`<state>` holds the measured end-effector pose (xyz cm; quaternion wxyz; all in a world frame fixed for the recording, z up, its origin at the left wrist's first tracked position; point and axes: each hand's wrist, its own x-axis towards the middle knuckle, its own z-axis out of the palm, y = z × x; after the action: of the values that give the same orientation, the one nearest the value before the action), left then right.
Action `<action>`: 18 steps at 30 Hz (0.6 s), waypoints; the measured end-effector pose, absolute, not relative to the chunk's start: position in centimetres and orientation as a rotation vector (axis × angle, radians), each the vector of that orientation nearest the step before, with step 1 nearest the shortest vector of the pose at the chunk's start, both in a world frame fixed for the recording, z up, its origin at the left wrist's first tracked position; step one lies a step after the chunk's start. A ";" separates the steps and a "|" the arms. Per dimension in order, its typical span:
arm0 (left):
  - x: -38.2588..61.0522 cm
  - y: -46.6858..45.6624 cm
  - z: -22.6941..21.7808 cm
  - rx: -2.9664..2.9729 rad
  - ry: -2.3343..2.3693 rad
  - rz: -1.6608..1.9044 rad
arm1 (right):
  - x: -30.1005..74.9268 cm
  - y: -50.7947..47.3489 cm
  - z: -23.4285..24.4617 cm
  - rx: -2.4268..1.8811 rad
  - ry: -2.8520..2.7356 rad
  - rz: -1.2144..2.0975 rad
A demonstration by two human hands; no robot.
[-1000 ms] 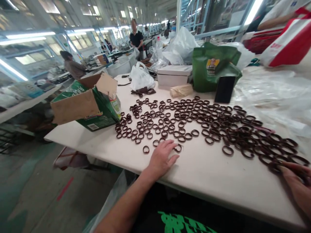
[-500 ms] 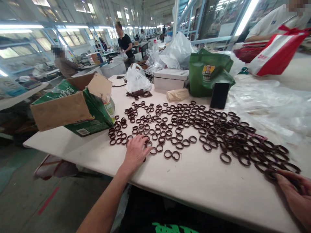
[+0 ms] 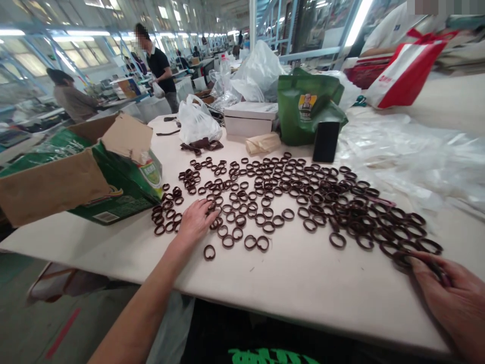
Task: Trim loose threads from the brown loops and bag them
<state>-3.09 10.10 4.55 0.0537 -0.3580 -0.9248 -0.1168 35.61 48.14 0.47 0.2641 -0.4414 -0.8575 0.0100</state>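
Many small dark brown loops [image 3: 265,202], strap-like rings, lie spread over the pale tabletop [image 3: 288,288], heaped more thickly at the right. My left hand [image 3: 195,221] rests among the left-hand loops, thumb and fingers apart, fingertips touching some of them. What lies beneath the palm is hidden. One separate loop [image 3: 209,253] lies near that wrist. At the right end of the heap, my right hand [image 3: 447,285] is closed, its thumb against a dark brown loop [image 3: 402,260]. Something dark and narrow also shows between its fingers; I cannot tell whether that is more loops.
A torn green carton [image 3: 125,192] stands at the left table edge. Behind the loops are a paper roll [image 3: 262,143], a white box [image 3: 250,121], a green pouch [image 3: 303,111] and a phone [image 3: 326,142]. Clear plastic sheeting [image 3: 401,156] covers the right back. Several people work farther off.
The view has turned slightly right, so things appear farther left. My left hand has shifted forward over the loops, uncovering one near the wrist. My right hand stays closed at the heap's end.
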 end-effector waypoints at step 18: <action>0.6 16.6 5.9 -1.397 -2.567 -0.631 | 34.9 46.2 2.9 -1.159 -2.287 0.080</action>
<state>0.56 16.61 5.86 0.0757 -0.4659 -0.8561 -0.2105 34.85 46.20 2.92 0.2843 -0.4333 -0.8547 0.0300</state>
